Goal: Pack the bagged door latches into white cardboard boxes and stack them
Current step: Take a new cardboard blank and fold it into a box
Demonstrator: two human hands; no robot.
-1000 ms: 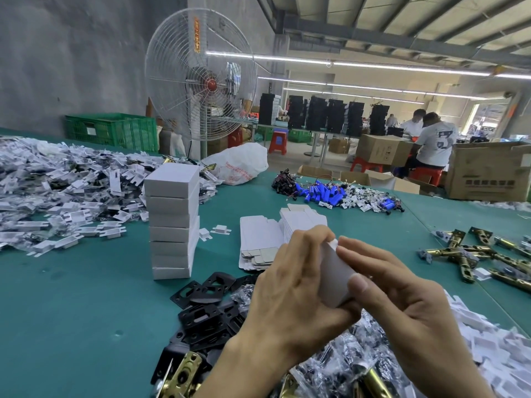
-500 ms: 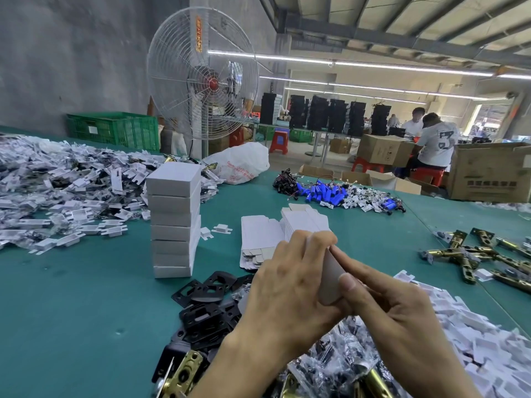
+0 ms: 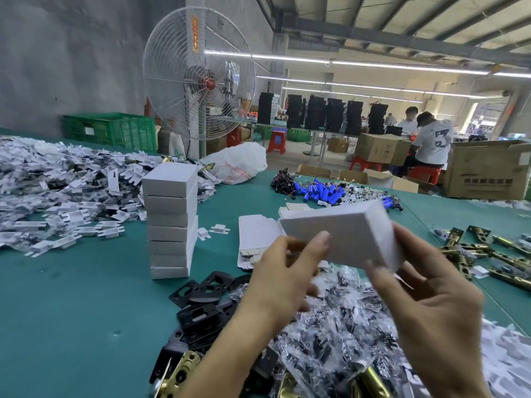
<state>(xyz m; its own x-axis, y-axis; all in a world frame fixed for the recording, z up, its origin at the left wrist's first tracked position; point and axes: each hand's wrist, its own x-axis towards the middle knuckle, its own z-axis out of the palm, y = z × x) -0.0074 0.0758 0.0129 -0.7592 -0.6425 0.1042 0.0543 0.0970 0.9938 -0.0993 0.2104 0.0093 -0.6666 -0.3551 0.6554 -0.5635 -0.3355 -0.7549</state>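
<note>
Bagged door latches lie in a crinkled heap at the near edge of the desk, right under my view. Black plates spill out on their left. Above that heap the white cardboard box is held in the air, tilted, with one broad face toward me. The left hand takes its lower left end, fingers pinching the face and edge. The right hand takes the right end, fingers curled over that end and the thumb at the lower edge. The box looks closed, but I cannot tell whether a latch is inside it.

Just behind the box lie flat box blanks. Toward the left edge of the desk stands the stack of boxes, tall and narrow, its layers not quite flush. Brass latches lie at the right edge, and a heap of white card pieces fills the far left corner.

My worry is the stack. Nothing braces it, so I judge that one more box set down off-centre, or dropped rather than lowered, could topple it. The box is pinched only at its ends, so it could slip or twist on the way over. Squeezing too hard could pop an end flap and let whatever is inside fall back into the heap.
</note>
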